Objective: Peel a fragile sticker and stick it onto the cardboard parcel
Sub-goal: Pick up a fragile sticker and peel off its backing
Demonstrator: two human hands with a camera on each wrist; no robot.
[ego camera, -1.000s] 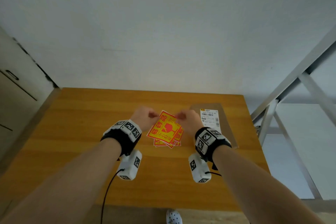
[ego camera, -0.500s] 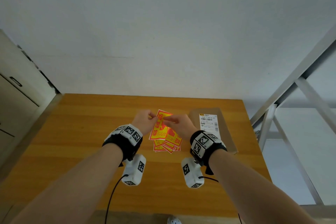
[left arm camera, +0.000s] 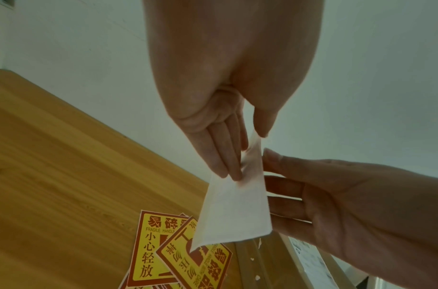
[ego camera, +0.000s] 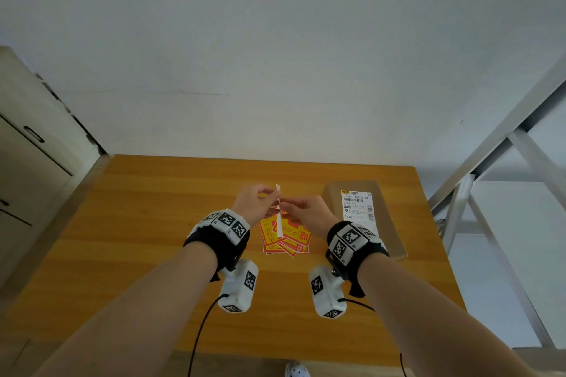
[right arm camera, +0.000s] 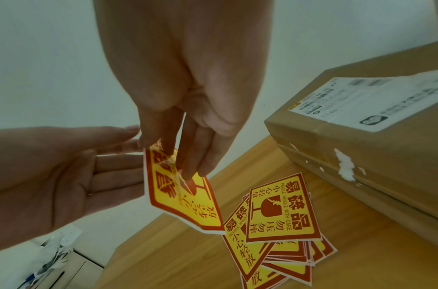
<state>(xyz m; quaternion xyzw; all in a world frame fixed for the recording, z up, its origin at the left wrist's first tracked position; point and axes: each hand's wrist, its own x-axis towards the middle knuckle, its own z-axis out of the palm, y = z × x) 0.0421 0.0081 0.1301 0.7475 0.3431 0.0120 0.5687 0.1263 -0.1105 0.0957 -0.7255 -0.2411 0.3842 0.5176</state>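
I hold one red-and-yellow fragile sticker (ego camera: pixel 279 210) upright and edge-on above the table, between both hands. My left hand (ego camera: pixel 271 197) pinches its top edge between thumb and fingers, on the white backing (left arm camera: pixel 233 211). My right hand (ego camera: pixel 283 206) pinches the printed side (right arm camera: pixel 185 203) near the top corner, where a thin clear layer is lifting. A pile of several more fragile stickers (ego camera: pixel 284 240) lies on the table under the hands. The cardboard parcel (ego camera: pixel 389 223) sits to the right, with a white shipping label (ego camera: pixel 356 205) on top.
The wooden table (ego camera: pixel 147 223) backs onto a pale wall. A cabinet (ego camera: pixel 27 168) stands at the left and a grey metal frame (ego camera: pixel 496 162) at the right. The parcel's side (right arm camera: pixel 346 168) has torn white tape scraps.
Both hands have risen and drawn together. The sticker, earlier held flat facing up over the pile, now stands upright and edge-on between the fingers.
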